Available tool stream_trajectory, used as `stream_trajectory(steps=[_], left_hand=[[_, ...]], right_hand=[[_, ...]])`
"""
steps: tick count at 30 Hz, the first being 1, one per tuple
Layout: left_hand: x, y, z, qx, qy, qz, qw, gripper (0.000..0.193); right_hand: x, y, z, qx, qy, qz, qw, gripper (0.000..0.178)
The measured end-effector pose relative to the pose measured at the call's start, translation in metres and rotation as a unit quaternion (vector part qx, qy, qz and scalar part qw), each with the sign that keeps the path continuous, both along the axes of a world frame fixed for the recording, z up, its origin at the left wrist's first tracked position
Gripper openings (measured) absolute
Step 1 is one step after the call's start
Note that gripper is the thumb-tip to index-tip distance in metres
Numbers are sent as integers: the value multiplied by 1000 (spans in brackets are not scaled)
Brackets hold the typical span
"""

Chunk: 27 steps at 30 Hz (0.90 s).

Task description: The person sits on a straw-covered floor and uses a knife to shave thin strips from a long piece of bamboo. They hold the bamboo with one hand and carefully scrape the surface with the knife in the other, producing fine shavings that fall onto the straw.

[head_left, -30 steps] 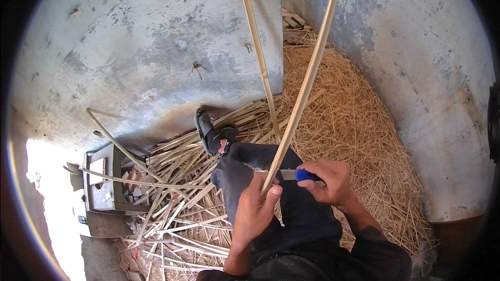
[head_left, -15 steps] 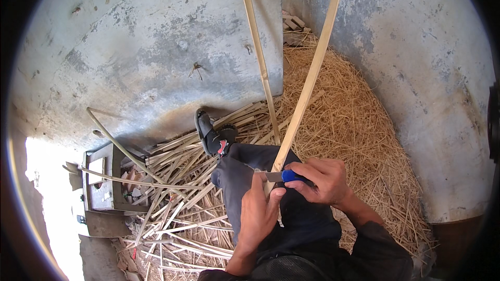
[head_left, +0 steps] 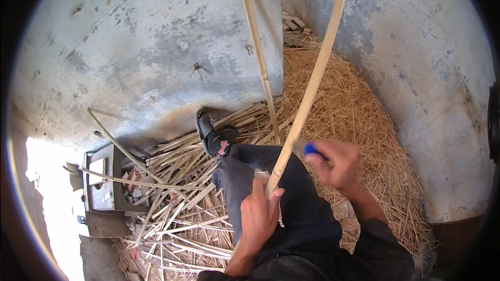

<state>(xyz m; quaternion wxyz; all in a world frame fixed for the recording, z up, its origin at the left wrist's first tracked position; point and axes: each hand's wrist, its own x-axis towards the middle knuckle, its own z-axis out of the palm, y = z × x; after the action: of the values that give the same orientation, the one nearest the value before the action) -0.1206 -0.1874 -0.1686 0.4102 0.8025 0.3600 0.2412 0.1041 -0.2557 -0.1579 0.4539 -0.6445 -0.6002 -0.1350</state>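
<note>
A long, pale bamboo strip [head_left: 306,99] slants from my lap up past the top edge of the view. My left hand [head_left: 259,213] is closed around its lower end, over my dark trousers. A small light scrap, perhaps cloth, shows beside the left fingers. To the right of the strip and apart from it, my right hand [head_left: 337,164] is closed on a blue-handled knife [head_left: 311,150]. That hand is smeared by motion, and the blade can barely be made out now.
Another strip [head_left: 256,36] leans against the stained wall [head_left: 146,36]. Cut strips [head_left: 182,198] lie heaped on the left, beside a grey wooden box [head_left: 101,184]. Fine shavings [head_left: 359,109] cover the floor on the right. My shoe [head_left: 208,135] rests near the wall.
My right hand has moved right and slightly upward with the knife, off the strip where the blade lay across it. The left hand keeps its grip; the strip's upper part has shifted slightly right.
</note>
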Motion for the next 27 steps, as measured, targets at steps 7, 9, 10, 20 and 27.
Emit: stream_trajectory(steps=[7, 9, 10, 20, 27], left_hand=[[-9, -6, -14, -30, 3, -13, 999, 32], [-7, -2, -11, -55, -17, -18, 998, 31], [-6, 0, -9, -67, -27, -21, 997, 30], [-9, 12, -20, -234, -124, -102, 959, 39], [-6, 7, -17, -156, -86, -80, 981, 38]], right_hand=[[17, -3, 7, -7, 36, -10, 999, 29], [8, -4, -3, -13, 24, 41, 999, 29], [3, -4, -7, -16, 17, 66, 998, 29], [-24, -1, -19, -44, -14, 85, 995, 34], [-20, -1, -12, -44, -44, 61, 996, 31]])
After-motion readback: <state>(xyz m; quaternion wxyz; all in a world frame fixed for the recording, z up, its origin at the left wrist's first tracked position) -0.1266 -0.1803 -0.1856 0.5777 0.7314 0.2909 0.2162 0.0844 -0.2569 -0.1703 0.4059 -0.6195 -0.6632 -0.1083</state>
